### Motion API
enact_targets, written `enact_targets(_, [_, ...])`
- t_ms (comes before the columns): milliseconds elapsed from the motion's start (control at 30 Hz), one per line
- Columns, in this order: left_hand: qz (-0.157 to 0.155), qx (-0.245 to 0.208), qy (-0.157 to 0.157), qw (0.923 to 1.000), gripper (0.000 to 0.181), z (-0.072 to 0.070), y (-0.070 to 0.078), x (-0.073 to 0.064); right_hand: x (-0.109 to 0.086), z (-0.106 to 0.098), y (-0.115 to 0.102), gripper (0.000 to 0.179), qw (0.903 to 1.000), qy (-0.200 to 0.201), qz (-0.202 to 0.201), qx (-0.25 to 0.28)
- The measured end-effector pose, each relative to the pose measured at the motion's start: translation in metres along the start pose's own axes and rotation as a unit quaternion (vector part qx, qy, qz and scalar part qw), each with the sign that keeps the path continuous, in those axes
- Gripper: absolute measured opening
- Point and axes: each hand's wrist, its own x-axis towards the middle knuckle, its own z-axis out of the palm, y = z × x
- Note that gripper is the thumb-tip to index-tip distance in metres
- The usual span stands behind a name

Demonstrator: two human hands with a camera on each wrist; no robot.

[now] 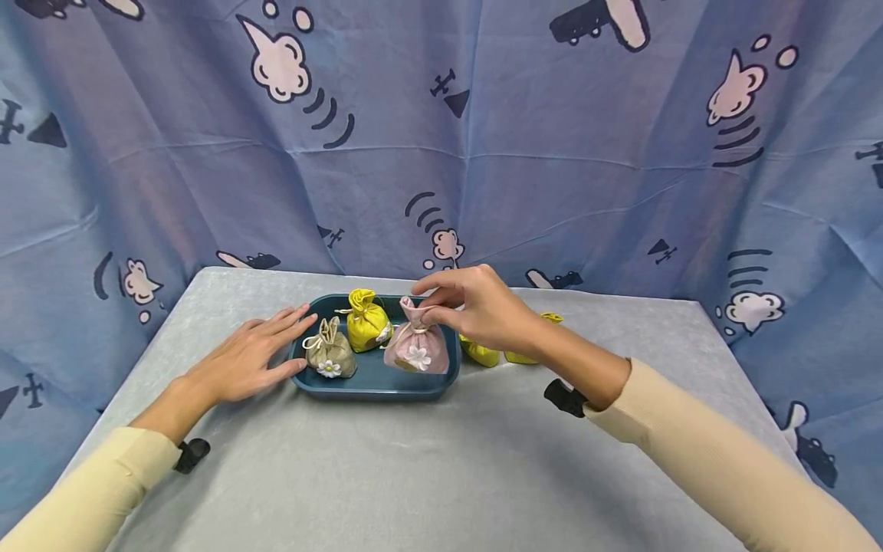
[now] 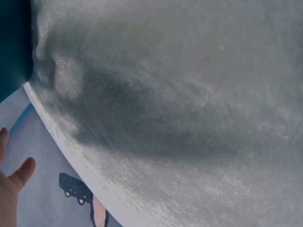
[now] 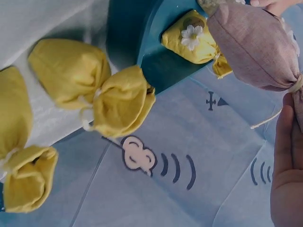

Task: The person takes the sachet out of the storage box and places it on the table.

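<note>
By its gathered neck, my right hand (image 1: 483, 310) pinches a pink drawstring pouch (image 1: 416, 349) with a white flower, over the right part of a dark teal tray (image 1: 386, 392). The right wrist view shows the pink pouch (image 3: 255, 47) with the fingers at its tied neck. Two pouches stand inside the tray: a beige one (image 1: 329, 353) with a white flower at the left, and a yellow one (image 1: 368, 326) behind it. My left hand (image 1: 255, 356) lies at the tray's left edge with its fingers spread and straight.
Two more yellow pouches lie to the right of the tray, one (image 3: 71, 73) close to it and the other (image 3: 14, 109) further off, partly behind my right forearm in the head view. A grey cloth covers the table (image 1: 483, 475). A blue patterned curtain (image 1: 524, 153) hangs behind.
</note>
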Motion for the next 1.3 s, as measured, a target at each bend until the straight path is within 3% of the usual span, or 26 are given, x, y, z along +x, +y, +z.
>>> enact_targets(533, [0.001, -0.001, 0.003, 1.0000, 0.069, 0.001, -0.002, 0.000, -0.044, -0.029, 0.018, 0.024, 0.9983, 0.024, 0.003, -0.052])
enact_targets(900, [0.004, -0.002, 0.006, 1.0000, 0.069, 0.003, -0.002, 0.000, -0.068, -0.031, 0.031, 0.028, 0.9951, 0.018, 0.078, -0.057])
enact_targets(1300, [0.006, -0.003, 0.007, 0.9999, 0.068, 0.001, 0.000, 0.000, -0.079, -0.036, 0.043, 0.026, 0.9967, 0.024, 0.059, -0.050])
